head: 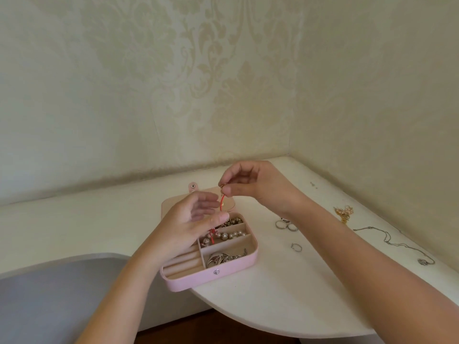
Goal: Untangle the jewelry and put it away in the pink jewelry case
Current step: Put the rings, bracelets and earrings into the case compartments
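Above the pink case [231,268], right fingers [232,191] pinch a thin red cord [221,202]; left fingers [205,202] spread loose.

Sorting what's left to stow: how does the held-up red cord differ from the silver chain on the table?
The red cord hangs above the pink case, pinched at its top by the right hand; the silver chain lies untouched on the table. The cord is red and thicker; the chain is grey metal and finer. Both are thin strands.

Matt pink leatherette jewelry case [196,284], glossy pearl beads [232,235], smooth white tabletop [273,301].
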